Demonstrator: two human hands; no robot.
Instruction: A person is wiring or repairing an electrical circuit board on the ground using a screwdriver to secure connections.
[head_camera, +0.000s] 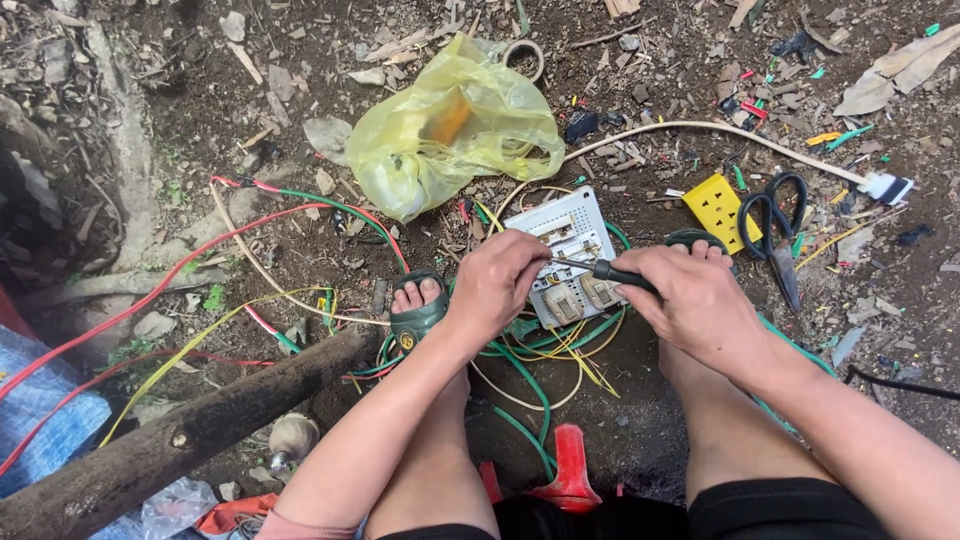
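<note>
Right at the middle of my view lies a white plastic switch board (572, 262), rectangular and flat, turned back-side up on the dirt ground (250, 110), its underside showing moulded ribs and metal terminals. Thin yellow wires (560, 352) and thicker green wires (520, 385) loop out from beneath it, glossy and springy. My left hand (497, 280) is curled down onto the near left edge of the board, fingers bent and pressed together against it. My right hand (695, 300) is closed around the black handle of a screwdriver (600, 270), whose slim metal shaft points left across the board toward the left hand's fingertips. The board sits between both hands, just ahead of my knees and beside my foot in a green sandal (415, 318).

Farther out, a yellow socket plate (718, 210) lies right of the board, touching black-handled scissors (775, 232). A crumpled, translucent yellow plastic bag (450, 125) rests above. A pale cable (700, 128) curves across the upper right. Red wires (150, 290) trail left over the soil, and a rough brown log (170, 440) slants across the lower left.
</note>
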